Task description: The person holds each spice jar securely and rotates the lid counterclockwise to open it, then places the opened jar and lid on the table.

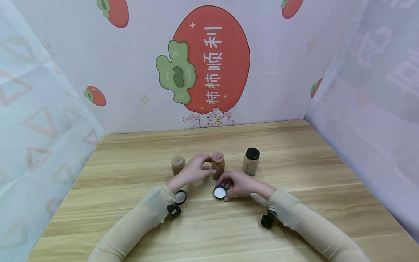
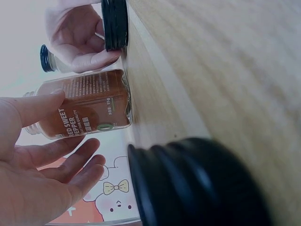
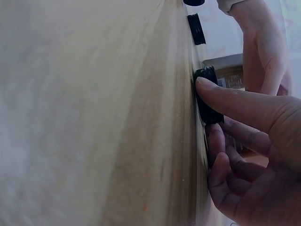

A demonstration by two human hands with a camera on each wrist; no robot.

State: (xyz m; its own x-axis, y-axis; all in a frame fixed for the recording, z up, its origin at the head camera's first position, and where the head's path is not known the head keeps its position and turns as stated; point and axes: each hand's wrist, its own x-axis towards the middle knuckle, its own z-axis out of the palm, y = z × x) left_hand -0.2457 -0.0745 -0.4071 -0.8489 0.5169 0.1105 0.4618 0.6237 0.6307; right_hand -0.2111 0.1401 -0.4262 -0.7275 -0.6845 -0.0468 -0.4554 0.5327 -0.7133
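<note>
A glass spice jar (image 1: 218,168) of red sweet pepper stands upright, its perforated shaker top uncovered. My left hand (image 1: 194,170) holds this jar between thumb and index finger; in the left wrist view the thumb (image 2: 47,104) lies on its glass and the other fingers are spread beyond it. Just in front of the jar, my right hand (image 1: 241,183) pinches a black screw lid (image 1: 220,192) by its rim at the tabletop, white inner side up. The right wrist view has the thumb on the same lid (image 3: 209,101).
Left of the held jar stands another uncapped shaker jar (image 1: 177,163), partly behind the left hand. A second black lid (image 1: 180,197) lies inner side up by the left wrist. To the right stands a capped jar (image 1: 251,162) of pale powder. Patterned cloth (image 1: 137,72) walls the wooden table (image 1: 209,236).
</note>
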